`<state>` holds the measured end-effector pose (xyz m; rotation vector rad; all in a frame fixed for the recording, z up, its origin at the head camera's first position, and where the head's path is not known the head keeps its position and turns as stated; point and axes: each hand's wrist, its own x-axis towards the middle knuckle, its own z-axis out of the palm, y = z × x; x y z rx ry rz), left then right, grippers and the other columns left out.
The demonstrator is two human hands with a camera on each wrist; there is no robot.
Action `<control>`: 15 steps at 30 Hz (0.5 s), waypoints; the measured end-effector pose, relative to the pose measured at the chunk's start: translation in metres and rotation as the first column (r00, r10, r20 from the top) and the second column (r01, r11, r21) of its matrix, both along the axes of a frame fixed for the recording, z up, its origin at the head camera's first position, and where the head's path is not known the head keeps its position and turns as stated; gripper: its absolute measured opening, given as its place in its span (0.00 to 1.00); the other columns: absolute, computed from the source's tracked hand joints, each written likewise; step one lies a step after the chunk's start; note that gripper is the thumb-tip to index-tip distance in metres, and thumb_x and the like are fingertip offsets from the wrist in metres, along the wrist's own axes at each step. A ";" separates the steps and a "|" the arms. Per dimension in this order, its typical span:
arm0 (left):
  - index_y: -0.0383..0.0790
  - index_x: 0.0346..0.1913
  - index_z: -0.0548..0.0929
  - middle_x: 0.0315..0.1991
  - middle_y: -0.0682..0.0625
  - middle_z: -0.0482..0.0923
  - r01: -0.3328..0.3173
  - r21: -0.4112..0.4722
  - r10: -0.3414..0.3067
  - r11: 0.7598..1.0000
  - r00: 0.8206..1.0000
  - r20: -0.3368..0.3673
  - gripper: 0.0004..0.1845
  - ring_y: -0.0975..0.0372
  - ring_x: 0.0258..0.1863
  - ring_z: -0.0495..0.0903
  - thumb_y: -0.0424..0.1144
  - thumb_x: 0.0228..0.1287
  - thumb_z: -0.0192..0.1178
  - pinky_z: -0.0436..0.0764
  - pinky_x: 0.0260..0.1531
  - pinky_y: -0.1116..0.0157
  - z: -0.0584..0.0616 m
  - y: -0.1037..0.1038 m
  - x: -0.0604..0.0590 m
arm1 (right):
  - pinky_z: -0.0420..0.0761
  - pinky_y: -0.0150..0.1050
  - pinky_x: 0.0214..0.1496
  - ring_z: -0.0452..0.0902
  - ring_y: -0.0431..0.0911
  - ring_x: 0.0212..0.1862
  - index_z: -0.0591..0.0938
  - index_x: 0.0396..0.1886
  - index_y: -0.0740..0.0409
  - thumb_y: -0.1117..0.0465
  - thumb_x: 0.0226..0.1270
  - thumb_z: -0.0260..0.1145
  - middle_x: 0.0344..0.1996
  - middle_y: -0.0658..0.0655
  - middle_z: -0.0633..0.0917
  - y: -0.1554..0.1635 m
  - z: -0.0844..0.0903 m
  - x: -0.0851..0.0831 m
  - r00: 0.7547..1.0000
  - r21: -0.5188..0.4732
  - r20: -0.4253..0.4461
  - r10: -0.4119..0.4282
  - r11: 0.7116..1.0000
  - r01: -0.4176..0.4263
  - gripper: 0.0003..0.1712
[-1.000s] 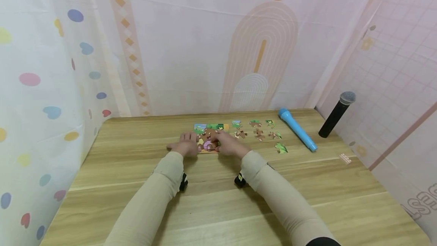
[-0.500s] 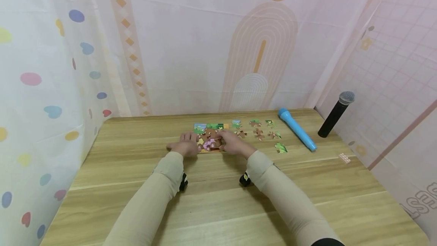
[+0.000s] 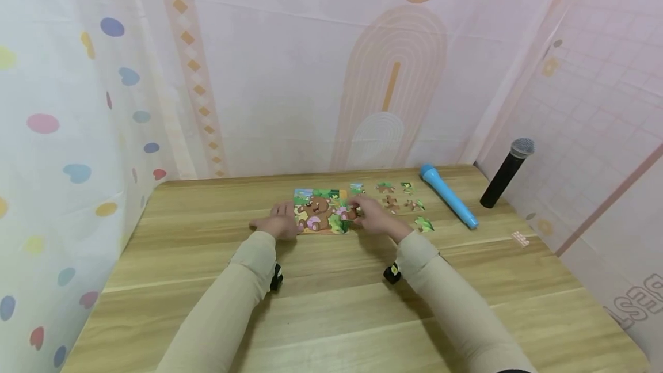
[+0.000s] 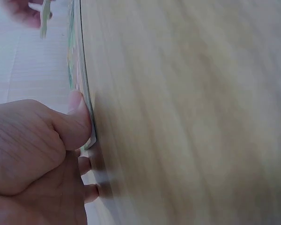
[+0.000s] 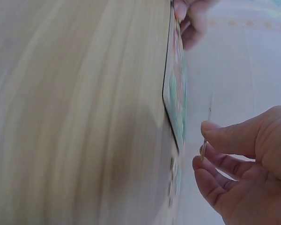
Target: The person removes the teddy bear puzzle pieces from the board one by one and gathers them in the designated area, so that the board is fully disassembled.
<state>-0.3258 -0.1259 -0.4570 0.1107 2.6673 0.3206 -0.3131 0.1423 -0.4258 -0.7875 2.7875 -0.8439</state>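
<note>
A puzzle board [image 3: 316, 209] with a brown bear picture lies flat toward the back of the table. My left hand [image 3: 279, 221] rests at its left edge; in the left wrist view the thumb [image 4: 77, 123] presses on the board's near corner and the other fingers touch the table beside it. Between thumb and fingertips my right hand [image 3: 374, 215] pinches a brown and pink puzzle piece [image 3: 346, 213]. That piece is raised over the board's right edge, seen edge-on in the right wrist view, apart from the board.
Several loose puzzle pieces [image 3: 391, 204] lie right of the board. A blue microphone [image 3: 449, 197] lies beyond them, and a black microphone [image 3: 502, 180] is at the table's right edge. A small pink-and-white item [image 3: 520, 239] sits nearby. Patterned curtains [image 3: 290, 91] surround the table.
My right hand has moved right from the board's middle, lifting the piece off; the bear picture beneath is uncovered. My left hand has stayed at the left edge.
</note>
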 end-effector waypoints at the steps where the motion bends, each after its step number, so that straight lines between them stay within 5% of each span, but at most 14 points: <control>1: 0.37 0.82 0.37 0.82 0.38 0.30 0.005 -0.002 -0.005 1.000 1.000 0.000 0.43 0.45 0.80 0.32 0.54 0.80 0.45 0.41 0.56 0.17 0.003 0.001 0.003 | 0.78 0.49 0.61 0.74 0.58 0.60 0.75 0.60 0.72 0.75 0.70 0.63 0.56 0.66 0.78 0.005 0.000 0.000 1.000 -0.004 0.001 -0.003 1.000 0.003 0.20; 11: 0.41 0.83 0.45 0.83 0.40 0.36 -0.002 -0.013 0.002 1.000 1.000 -0.020 0.41 0.45 0.81 0.37 0.54 0.79 0.48 0.49 0.56 0.18 0.021 0.005 0.017 | 0.78 0.54 0.60 0.75 0.63 0.61 0.73 0.63 0.72 0.74 0.71 0.63 0.57 0.68 0.78 0.053 0.004 0.004 0.996 -0.012 0.021 -0.083 0.996 0.083 0.22; 15: 0.42 0.83 0.44 0.83 0.41 0.36 -0.008 -0.043 0.008 0.999 1.000 -0.020 0.41 0.46 0.81 0.37 0.57 0.79 0.46 0.51 0.55 0.19 0.013 0.004 0.010 | 0.78 0.54 0.61 0.75 0.64 0.60 0.73 0.62 0.74 0.74 0.71 0.64 0.58 0.70 0.78 0.069 0.004 0.005 0.996 0.000 0.005 -0.089 0.996 0.089 0.22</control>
